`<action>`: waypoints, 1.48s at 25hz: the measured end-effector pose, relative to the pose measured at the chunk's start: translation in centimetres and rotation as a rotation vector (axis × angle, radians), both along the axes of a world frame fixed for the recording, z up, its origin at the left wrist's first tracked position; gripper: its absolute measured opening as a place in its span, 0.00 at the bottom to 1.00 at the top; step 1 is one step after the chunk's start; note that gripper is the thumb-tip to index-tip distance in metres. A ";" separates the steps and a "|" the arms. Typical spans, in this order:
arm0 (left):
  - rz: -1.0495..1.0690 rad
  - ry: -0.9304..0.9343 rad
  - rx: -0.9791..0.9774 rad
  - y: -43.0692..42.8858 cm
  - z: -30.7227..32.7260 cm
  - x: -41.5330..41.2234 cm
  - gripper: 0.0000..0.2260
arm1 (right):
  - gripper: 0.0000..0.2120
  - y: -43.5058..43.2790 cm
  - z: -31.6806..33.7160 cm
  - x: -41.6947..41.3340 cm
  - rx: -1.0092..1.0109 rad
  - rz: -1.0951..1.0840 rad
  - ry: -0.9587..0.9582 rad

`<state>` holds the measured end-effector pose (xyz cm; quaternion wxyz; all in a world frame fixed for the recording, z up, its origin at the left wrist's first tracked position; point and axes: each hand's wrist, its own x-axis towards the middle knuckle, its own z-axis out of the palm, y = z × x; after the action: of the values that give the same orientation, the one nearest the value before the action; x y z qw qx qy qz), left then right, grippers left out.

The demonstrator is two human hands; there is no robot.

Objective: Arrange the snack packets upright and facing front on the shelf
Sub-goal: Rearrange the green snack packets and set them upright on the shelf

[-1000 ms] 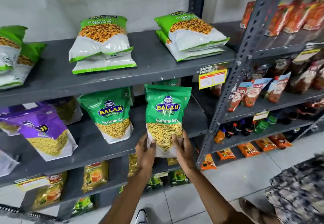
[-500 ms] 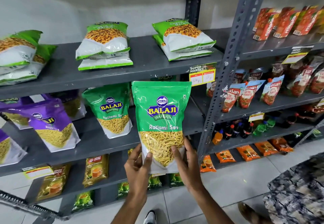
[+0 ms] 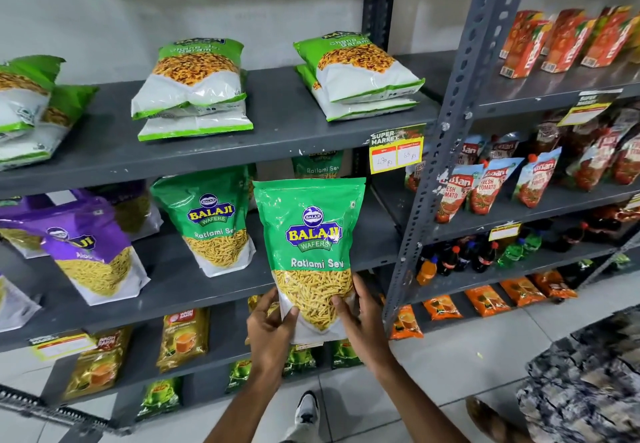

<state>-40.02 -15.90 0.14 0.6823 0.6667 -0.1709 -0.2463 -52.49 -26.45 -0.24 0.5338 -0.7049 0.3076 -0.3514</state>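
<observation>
I hold a green Ratlami Sev packet (image 3: pixel 311 245) upright and front-facing, in front of the middle shelf (image 3: pixel 173 290). My left hand (image 3: pixel 268 328) grips its lower left corner and my right hand (image 3: pixel 360 321) grips its lower right edge. A second green Ratlami Sev packet (image 3: pixel 211 220) stands upright on the shelf to the left. Another one (image 3: pixel 320 165) shows partly behind, at the back of the shelf. Purple packets (image 3: pixel 86 252) lean further left. Light green packets (image 3: pixel 194 89) lie flat in stacks on the top shelf (image 3: pixel 277 137).
A grey perforated upright post (image 3: pixel 446 151) divides the racks just right of the held packet. A yellow price tag (image 3: pixel 396 151) hangs on the top shelf edge. Tomato pouches (image 3: pixel 491 186), bottles and orange packets fill the right rack. Tea packets sit on the lower shelves.
The held packet was pulled out from the shelf toward me half a second before now; since then it has moved slightly right, both hands staying on its lower corners.
</observation>
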 end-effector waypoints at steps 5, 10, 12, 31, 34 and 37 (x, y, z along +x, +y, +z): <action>0.004 -0.059 0.103 -4.9 -1.2 3.9 0.25 | 0.36 -4.8 -0.4 3.7 -0.013 0.000 0.111; -0.035 -0.146 0.123 -11.7 -1.7 8.0 0.25 | 0.24 -11.2 -0.4 7.3 0.050 -0.023 0.189; -0.059 -0.195 0.162 -14.1 -1.9 9.2 0.25 | 0.24 -13.4 -0.4 8.4 0.044 -0.044 0.219; -0.105 -0.257 0.378 -18.0 -4.4 9.1 0.22 | 0.25 -18.9 -2.9 8.3 0.230 -0.108 0.430; -0.057 -0.258 0.382 -18.5 -4.4 8.2 0.15 | 0.22 -18.5 -3.0 8.8 0.230 -0.096 0.465; -0.037 -0.250 0.382 -18.9 -4.5 7.9 0.15 | 0.22 -18.5 -3.0 8.7 0.238 -0.110 0.449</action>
<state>-32.13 -34.84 -4.35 0.5125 0.8059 -0.2166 -0.2023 -43.76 -44.93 -3.28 0.5114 -0.6796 0.4956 -0.1759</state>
